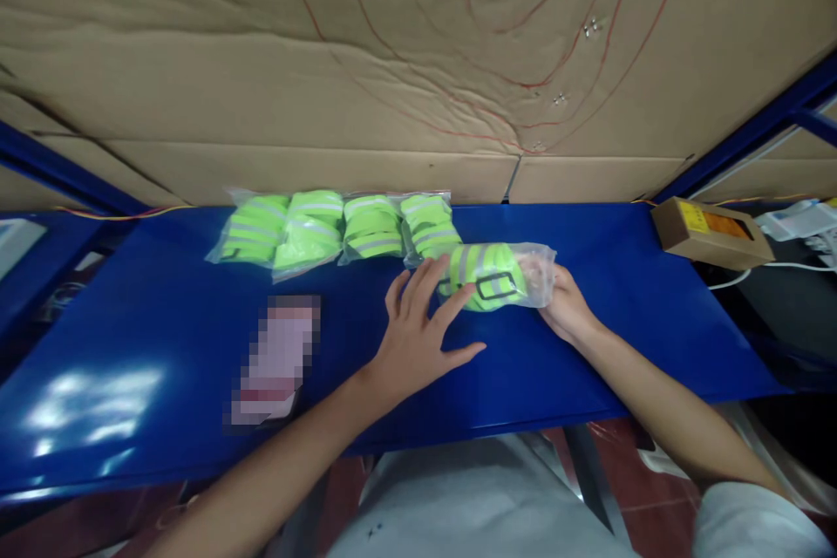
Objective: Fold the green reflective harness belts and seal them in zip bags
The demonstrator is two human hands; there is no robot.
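Observation:
A clear plastic bag with a folded neon-green reflective vest [495,276] lies on the blue table [588,349]. My left hand [418,327] is open, fingers spread, its fingertips resting on the bag's left end. My right hand [563,307] grips the bag's right end, fingers closed on the plastic. Behind, several more bagged green vests [327,228] lie in a row along the table's back edge, the nearest one touching the bag I hold.
A pixelated flat object [278,359] lies left of my left hand. A small cardboard box [710,233] with an orange label sits at the table's right end, with white cables beside it. Cardboard sheets [392,61] form the wall behind. Blue shelf rails frame both sides.

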